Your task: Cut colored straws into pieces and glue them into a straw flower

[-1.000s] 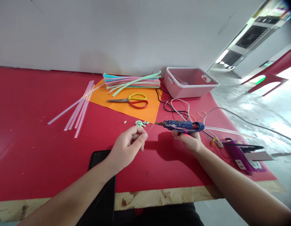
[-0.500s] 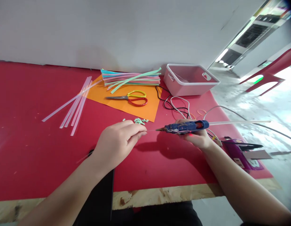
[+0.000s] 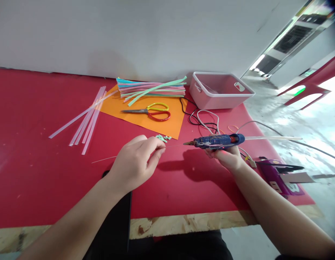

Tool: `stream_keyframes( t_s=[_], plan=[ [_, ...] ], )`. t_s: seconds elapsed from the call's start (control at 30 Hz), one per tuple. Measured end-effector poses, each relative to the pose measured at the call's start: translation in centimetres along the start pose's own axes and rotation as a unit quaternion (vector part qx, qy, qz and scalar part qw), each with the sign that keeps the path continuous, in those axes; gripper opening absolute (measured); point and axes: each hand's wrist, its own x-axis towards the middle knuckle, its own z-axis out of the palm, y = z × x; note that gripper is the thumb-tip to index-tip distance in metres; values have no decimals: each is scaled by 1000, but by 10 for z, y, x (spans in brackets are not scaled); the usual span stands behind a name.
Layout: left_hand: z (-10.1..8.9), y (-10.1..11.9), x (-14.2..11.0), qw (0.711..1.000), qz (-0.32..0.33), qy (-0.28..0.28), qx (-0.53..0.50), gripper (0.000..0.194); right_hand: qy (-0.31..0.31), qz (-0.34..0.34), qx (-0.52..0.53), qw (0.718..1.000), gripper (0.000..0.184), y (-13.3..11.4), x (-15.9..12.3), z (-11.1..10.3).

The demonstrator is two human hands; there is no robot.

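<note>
My left hand (image 3: 140,160) pinches a thin wire (image 3: 103,159); one end sticks out to the left behind the hand, and the other runs right toward the glue gun's nozzle. My right hand (image 3: 228,157) is wrapped round the handle of a blue hot glue gun (image 3: 217,141), its nozzle pointing left. A clear glue stick (image 3: 273,138) juts from the back of the gun. Just beyond my left fingertips lie several small pale green pieces (image 3: 164,138) on the red tabletop. Whether the nozzle touches the wire's end is too fine to tell.
Scissors (image 3: 145,111) lie on orange paper (image 3: 167,129), below a bundle of coloured pipe cleaners (image 3: 151,88). Several clear glue sticks (image 3: 88,119) lie at left. A pink basket (image 3: 221,101), tangled cables (image 3: 200,124) and a purple power strip (image 3: 278,177) are at right; a black tablet-like slab (image 3: 115,220) is at front.
My left hand has turned palm-down and shifted left, swinging the wire from slanted to nearly level. The glue gun has moved slightly right, away from my left fingers.
</note>
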Motion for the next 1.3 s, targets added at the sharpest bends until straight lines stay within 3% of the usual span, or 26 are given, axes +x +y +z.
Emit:
stream_keyframes(
  t_s=[0.37, 0.83, 1.3],
  plan=[
    [-1, -2, 1, 998, 34, 52, 27, 8, 38, 7, -18, 999, 11, 3, -3, -2],
    [-1, -5, 3, 992, 64, 102, 44, 8, 9, -16, 14, 1000, 9, 1, -2, 1],
    [-2, -5, 4, 990, 76, 113, 35, 11, -4, -23, 3, 1000, 9, 0, -4, -1]
  ],
)
